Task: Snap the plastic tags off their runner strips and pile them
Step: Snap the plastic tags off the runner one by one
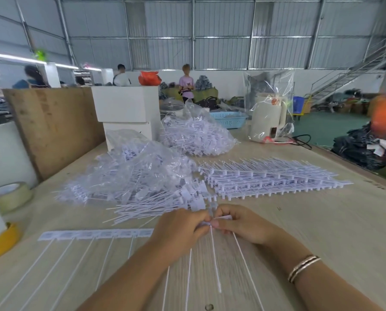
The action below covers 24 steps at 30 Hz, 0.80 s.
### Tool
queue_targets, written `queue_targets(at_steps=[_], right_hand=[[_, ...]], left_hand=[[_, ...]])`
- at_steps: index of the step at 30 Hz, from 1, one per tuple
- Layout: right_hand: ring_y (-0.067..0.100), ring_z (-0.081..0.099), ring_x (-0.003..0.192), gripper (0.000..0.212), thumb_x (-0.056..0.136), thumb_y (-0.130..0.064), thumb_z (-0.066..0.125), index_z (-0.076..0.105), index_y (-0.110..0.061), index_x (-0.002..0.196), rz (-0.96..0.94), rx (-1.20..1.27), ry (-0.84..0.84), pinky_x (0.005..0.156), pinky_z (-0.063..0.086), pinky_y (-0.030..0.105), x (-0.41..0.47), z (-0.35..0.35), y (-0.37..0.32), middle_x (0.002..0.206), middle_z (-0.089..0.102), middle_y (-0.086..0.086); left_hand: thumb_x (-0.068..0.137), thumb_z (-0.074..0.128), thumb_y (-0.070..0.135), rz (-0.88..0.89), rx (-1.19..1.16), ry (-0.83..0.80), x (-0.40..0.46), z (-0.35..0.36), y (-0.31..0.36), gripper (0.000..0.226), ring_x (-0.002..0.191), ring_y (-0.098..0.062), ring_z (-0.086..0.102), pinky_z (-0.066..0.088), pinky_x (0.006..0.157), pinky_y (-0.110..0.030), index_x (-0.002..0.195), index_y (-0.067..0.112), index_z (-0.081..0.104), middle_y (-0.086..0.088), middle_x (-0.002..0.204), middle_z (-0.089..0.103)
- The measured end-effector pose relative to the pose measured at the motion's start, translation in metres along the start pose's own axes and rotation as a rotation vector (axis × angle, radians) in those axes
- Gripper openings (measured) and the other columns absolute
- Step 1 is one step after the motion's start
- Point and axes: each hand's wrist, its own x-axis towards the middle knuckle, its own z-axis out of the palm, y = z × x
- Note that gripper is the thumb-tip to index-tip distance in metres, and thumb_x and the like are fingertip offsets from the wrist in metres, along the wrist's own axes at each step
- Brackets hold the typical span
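Two hands are working at the bench: the left hand (178, 227) and the right hand (243, 223). Left of them one runner strip (95, 234) is lying. Beyond them two clear bags of tags (196, 135) are sitting, and far left, two tape rolls (8, 196).

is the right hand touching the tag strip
Touching. The head view shows the right hand pinching the end of the tag strip, fingertips meeting the left hand.
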Motion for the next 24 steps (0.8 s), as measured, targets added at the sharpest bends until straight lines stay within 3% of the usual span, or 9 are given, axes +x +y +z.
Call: queue_targets(at_steps=[6,9,12,16,20,24], right_hand=[[0.006,0.038,0.055,0.018,0.09,-0.019,0.061,0.056,-0.013,0.074,-0.049,0.027,0.07,0.056,0.032,0.017,0.0003,0.0026,-0.0001,0.058,0.045,-0.013],[0.002,0.036,0.053,0.023,0.09,-0.021,0.061,0.058,0.0,0.081,-0.074,0.014,0.129,0.054,0.029,0.014,0.0016,0.0035,0.0005,0.056,0.042,-0.015],[0.01,0.038,0.06,0.022,0.09,-0.023,0.061,0.06,-0.002,0.082,-0.111,0.008,0.167,0.057,0.03,0.02,0.0023,0.0043,0.0008,0.064,0.045,-0.004],[0.013,0.038,0.061,0.022,0.09,-0.017,0.061,0.058,0.001,0.077,-0.14,0.019,0.205,0.058,0.03,0.022,0.0042,0.006,0.0014,0.068,0.044,0.007],[0.005,0.037,0.054,0.021,0.089,-0.011,0.062,0.053,-0.011,0.07,-0.149,0.067,0.272,0.056,0.032,0.018,0.0069,0.007,0.0,0.06,0.046,-0.005],[0.007,0.04,0.052,0.02,0.089,-0.015,0.062,0.058,-0.013,0.071,-0.127,0.089,0.251,0.053,0.032,0.017,0.0047,0.0088,-0.0012,0.056,0.055,-0.01]], left_hand=[[0.092,0.052,0.043,-0.043,-0.152,0.021,-0.0001,0.0018,-0.0008,0.016,0.059,0.0,0.044,0.029,0.055,-0.02,0.103,0.035,0.061,0.014,0.077,0.064],[0.092,0.053,0.045,-0.083,-0.251,0.039,0.0017,0.0039,0.0004,0.015,0.055,0.0,0.045,0.034,0.056,-0.024,0.096,0.033,0.06,0.016,0.068,0.062],[0.09,0.055,0.045,-0.113,-0.304,0.044,0.0039,0.0061,0.002,0.014,0.054,0.0,0.046,0.034,0.055,-0.025,0.09,0.031,0.058,0.023,0.055,0.052],[0.092,0.054,0.042,-0.123,-0.371,0.032,0.005,0.0064,0.002,0.014,0.066,-0.013,0.061,0.046,0.063,-0.032,0.09,0.028,0.058,0.007,0.072,0.067],[0.095,0.051,0.034,-0.182,-0.471,0.048,0.0074,0.0056,0.0045,0.019,0.068,0.0,0.064,0.051,0.073,-0.028,0.086,0.022,0.065,0.012,0.074,0.071],[0.09,0.055,0.046,-0.171,-0.455,0.053,0.007,0.0031,-0.0006,0.018,0.063,-0.008,0.063,0.049,0.062,-0.029,0.087,0.029,0.06,0.008,0.071,0.069]])
